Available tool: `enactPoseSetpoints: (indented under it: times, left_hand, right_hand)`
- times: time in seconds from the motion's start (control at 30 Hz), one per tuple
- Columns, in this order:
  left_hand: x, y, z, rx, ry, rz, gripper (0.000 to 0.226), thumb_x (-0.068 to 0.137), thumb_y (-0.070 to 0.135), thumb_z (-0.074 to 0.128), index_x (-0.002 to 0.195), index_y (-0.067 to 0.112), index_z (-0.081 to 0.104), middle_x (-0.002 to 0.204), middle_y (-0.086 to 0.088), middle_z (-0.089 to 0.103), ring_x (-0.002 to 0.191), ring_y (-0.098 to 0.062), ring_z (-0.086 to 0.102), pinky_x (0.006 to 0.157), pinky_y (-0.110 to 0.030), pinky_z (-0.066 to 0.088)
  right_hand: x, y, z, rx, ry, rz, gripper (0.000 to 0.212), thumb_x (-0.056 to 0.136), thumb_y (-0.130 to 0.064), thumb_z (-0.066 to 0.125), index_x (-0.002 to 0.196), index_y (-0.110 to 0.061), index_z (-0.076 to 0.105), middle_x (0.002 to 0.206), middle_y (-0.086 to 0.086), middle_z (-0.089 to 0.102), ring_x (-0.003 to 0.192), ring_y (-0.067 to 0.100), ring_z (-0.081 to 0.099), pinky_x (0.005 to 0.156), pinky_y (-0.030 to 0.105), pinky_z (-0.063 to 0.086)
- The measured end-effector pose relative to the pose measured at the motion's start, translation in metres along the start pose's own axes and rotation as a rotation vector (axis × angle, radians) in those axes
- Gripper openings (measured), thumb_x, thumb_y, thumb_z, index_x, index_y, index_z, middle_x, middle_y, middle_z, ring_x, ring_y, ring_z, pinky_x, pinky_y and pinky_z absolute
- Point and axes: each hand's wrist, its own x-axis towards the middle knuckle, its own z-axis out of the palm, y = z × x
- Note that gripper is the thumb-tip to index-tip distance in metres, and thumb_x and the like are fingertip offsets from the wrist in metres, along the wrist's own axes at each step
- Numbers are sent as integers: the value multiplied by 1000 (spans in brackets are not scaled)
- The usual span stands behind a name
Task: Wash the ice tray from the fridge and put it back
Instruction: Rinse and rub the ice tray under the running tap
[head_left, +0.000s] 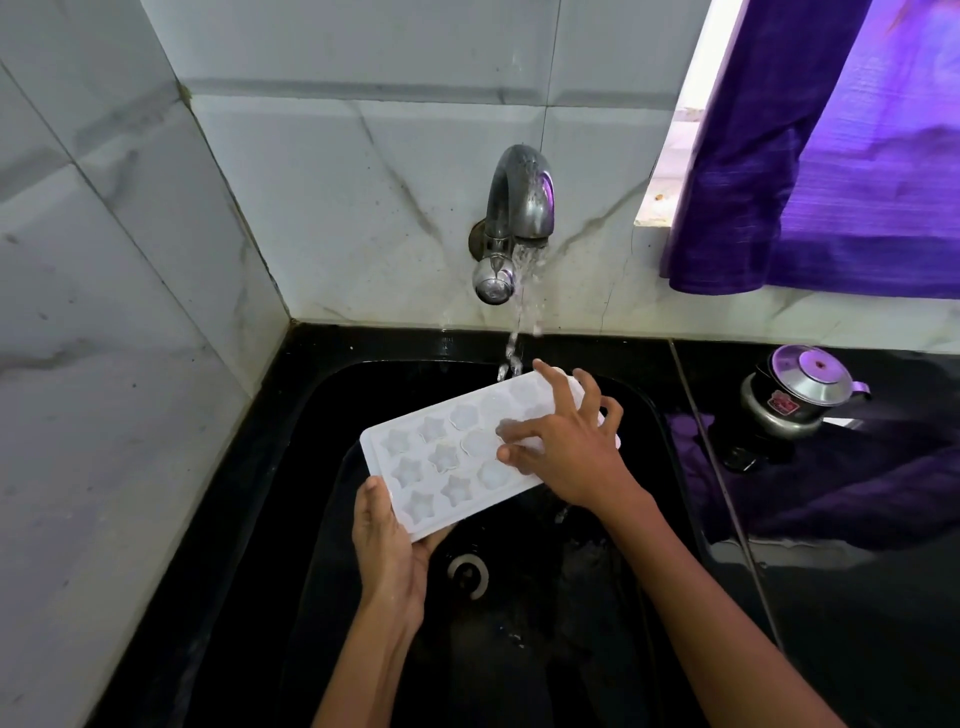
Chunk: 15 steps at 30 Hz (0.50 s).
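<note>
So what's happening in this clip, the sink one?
A person is rinsing a white ice tray over a black sink. The left hand grips the tray's near corner while the right hand rubs its far compartments with spread fingers. Water runs from the wall tap onto the tray's far end.

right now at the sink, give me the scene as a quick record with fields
ice tray: white ice tray, star-shaped cells facing up, held tilted over the black sink
left hand: left hand grips the tray's near end from below
right hand: right hand rests spread fingers on the tray's far cells
tap: tap running, the stream falls at the tray's far end
drain: drain below the tray
counter: steel pot to the right
window: purple curtain
</note>
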Motion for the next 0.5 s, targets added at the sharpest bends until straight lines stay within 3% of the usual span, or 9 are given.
enactPoseSetpoints:
  times: [0.1, 0.17, 0.27, 0.37, 0.43, 0.5]
  left_hand:
    - [0, -2, 2, -9, -5, -2, 37, 101, 38, 36, 127, 18, 54, 114, -6, 70, 98, -24, 70, 71, -41, 59]
    - [0, -3, 5, -27, -6, 2, 36, 102, 35, 36, 128, 17, 52, 115, -7, 69, 99, -24, 69, 72, -41, 60]
    - [1, -3, 9, -56, 11, 22, 35, 102, 35, 36, 128, 17, 51, 113, -6, 70, 98, -23, 70, 72, -39, 60]
    - [5, 2, 8, -73, 34, 51, 35, 102, 35, 36, 129, 17, 51, 113, -6, 70, 98, -23, 70, 72, -39, 60]
    - [7, 5, 7, -75, 38, 62, 36, 102, 35, 35, 128, 16, 51, 113, -7, 70, 98, -24, 70, 74, -41, 60]
    - [9, 5, 5, -74, 48, 59, 35, 102, 35, 35, 127, 16, 51, 113, -8, 70, 97, -24, 70, 72, -40, 60]
  right_hand:
    - [-1, -1, 1, 32, 212, 58, 30, 64, -66, 69, 81, -42, 72, 156, -14, 13, 139, 22, -2, 103, 39, -3]
    - [-1, -2, 3, 32, 294, 83, 31, 63, -66, 70, 77, -39, 71, 153, -15, 20, 138, 21, 1, 102, 38, -1]
    - [-4, 0, 11, 36, 236, 35, 34, 79, -68, 52, 85, -38, 67, 153, -11, 15, 138, 19, -6, 103, 39, -5]
    - [-6, 3, 15, 22, 117, -24, 47, 82, -74, 32, 107, -47, 61, 155, -9, 1, 137, 20, -14, 102, 40, -10]
    - [-6, 4, 15, -25, 55, -67, 46, 81, -74, 34, 116, -51, 53, 156, -9, -3, 138, 21, -17, 103, 41, -12]
    - [-5, 2, 14, -43, 55, -76, 41, 81, -71, 44, 112, -48, 57, 157, -7, 0, 139, 22, -16, 104, 44, -10]
